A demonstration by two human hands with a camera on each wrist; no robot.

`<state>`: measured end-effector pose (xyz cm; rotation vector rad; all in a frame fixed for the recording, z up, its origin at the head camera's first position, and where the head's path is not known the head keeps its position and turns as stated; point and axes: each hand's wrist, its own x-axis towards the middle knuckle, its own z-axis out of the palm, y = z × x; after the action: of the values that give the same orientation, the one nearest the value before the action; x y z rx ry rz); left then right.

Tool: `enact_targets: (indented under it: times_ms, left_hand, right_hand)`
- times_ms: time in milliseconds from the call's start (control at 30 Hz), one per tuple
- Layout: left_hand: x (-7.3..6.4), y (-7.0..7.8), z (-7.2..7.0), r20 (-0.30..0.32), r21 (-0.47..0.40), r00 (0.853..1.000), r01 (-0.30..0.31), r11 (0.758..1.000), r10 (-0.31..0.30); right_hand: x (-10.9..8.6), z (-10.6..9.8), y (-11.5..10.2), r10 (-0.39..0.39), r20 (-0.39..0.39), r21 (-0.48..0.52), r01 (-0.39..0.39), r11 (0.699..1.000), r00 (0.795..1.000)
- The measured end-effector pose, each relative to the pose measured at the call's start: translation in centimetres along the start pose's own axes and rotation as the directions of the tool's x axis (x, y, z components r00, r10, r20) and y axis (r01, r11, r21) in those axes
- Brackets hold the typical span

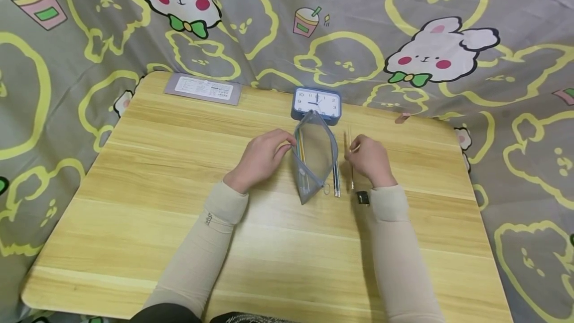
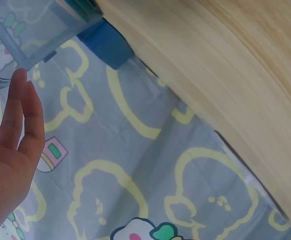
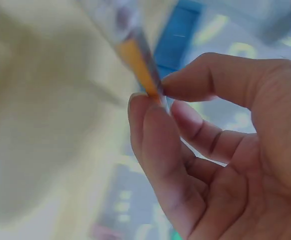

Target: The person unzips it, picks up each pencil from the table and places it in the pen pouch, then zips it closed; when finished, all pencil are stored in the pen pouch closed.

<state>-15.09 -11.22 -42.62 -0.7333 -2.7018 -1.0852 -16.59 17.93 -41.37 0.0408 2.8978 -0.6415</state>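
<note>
A grey see-through zip pouch (image 1: pixel 308 194) stands with its mouth spread wide, and several pencils (image 1: pixel 301 148) show inside it. My left hand (image 1: pixel 262 157) pinches the pouch's left rim; its fingers (image 2: pixel 31 115) also show by the pouch in the left wrist view. To the right of the pouch, my right hand (image 1: pixel 370 159) pinches a slim pencil (image 3: pixel 140 67) between thumb and fingertips. That pencil is blurred, with an orange stretch visible. Between pouch and right hand, more pencils (image 1: pixel 337 183) lie on the table.
A blue clock (image 1: pixel 317 103) stands right behind the pouch. A small black object (image 1: pixel 363 197) lies near the right wrist. At the back of the wooden table (image 1: pixel 157 188) are a flat labelled case (image 1: pixel 203 88) and a small brownish piece (image 1: pixel 402 118). A patterned curtain (image 1: pixel 269 24) surrounds the table.
</note>
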Motion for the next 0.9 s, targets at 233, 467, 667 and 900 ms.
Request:
enact_targets:
  times_ms: [233,467,667,900]
  left_hand:
    - [0.0,-0.1,0.0,0.000,0.003,1.000,0.009,1.000,-0.009]
    - [0.0,-0.1,0.1,0.001,0.015,1.000,-0.002,1.000,0.002]
    - [0.0,-0.1,0.1,0.003,0.011,1.000,0.002,1.000,-0.002]
    - [0.1,-0.1,0.3,0.014,0.003,1.000,0.004,1.000,-0.004]
  right_hand:
    - [-2.6,-4.1,-3.9,-0.117,-0.008,0.090,0.117,0.989,0.993]
    - [-4.0,-4.6,-6.7,-0.205,0.092,0.093,0.197,0.976,0.974]
    - [-3.2,-3.3,-8.2,-0.240,0.133,0.075,0.232,0.970,0.962]
    - [-1.5,-2.6,-9.1,-0.235,0.128,0.054,0.229,0.972,0.964]
